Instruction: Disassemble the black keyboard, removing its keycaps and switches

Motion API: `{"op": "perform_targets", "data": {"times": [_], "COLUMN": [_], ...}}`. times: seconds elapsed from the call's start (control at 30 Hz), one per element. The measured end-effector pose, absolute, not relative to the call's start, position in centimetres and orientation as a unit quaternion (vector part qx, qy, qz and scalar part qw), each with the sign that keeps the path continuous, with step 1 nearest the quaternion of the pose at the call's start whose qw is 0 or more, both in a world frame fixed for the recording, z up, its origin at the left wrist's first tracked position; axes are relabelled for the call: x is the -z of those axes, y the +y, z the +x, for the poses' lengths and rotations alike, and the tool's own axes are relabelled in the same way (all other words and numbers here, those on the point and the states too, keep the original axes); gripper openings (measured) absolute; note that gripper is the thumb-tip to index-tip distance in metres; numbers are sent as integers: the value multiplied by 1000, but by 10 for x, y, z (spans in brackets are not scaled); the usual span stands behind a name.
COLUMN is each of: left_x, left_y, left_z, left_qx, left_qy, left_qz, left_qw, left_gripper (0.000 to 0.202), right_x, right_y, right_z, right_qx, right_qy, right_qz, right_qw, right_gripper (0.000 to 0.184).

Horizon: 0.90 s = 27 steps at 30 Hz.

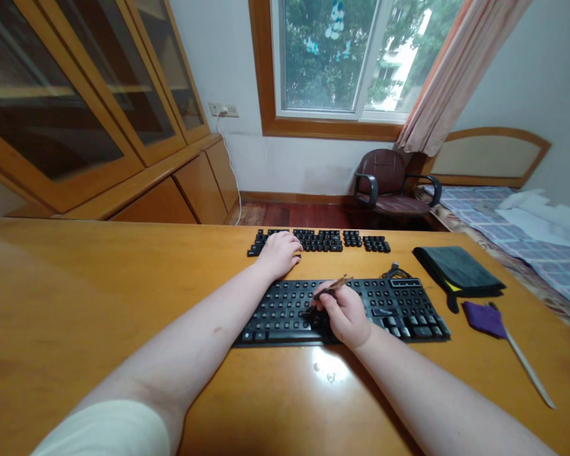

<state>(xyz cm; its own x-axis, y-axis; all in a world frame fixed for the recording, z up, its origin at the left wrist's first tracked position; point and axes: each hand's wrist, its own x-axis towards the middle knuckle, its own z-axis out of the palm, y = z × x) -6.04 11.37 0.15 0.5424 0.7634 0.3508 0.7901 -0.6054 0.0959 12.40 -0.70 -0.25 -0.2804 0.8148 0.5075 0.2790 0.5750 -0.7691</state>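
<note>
A black keyboard (285, 310) lies on the wooden desk, many of its key sockets bare of caps. Over its middle, my right hand (346, 315) is closed around a slim dark tool with a brownish upper end (341, 282); the tool's lower end points down at the keys, and its exact kind is unclear. My left hand (279, 253) reaches past the keyboard to rows of loose black keycaps (318, 240). Its fingers curl down, with a small black keycap (297, 256) at the fingertips. The palm side of this hand is hidden.
A folded dark cloth (458, 269) lies right of the keyboard, near a purple cloth piece (484, 318) with a pale stick (529, 367). The keyboard's coiled cable (396, 272) sits at its back edge. Beyond the desk stand a chair (389, 180), bed (513, 215) and glass-door cabinet (137, 152).
</note>
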Motion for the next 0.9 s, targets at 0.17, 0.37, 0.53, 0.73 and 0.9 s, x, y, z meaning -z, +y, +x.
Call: {"op": "perform_targets", "data": {"times": [0.17,0.37,0.53,0.73,0.9], "left_x": [-1,0,0,3,1], "left_y": [115,116,116,119,118], "left_z": [-61,-61,-61,-63,-62], "left_qx": [191,190,195,192,193], "left_qy": [-455,-468,-460,-453,-448], "left_qz": [-869,-863,-866,-871,-873], "left_qw": [22,3,7,10,22], "left_gripper": [10,11,12,14,17], "right_x": [1,0,0,1,1], "right_y": [-7,-7,-7,-7,-7], "right_z": [124,124,124,124,124], "right_qx": [-283,-279,-276,-281,-281], "right_qy": [-752,-755,-755,-753,-751], "right_qz": [-360,-362,-360,-366,-367], "right_qw": [474,471,473,470,472], "right_gripper": [19,19,19,19,19]}}
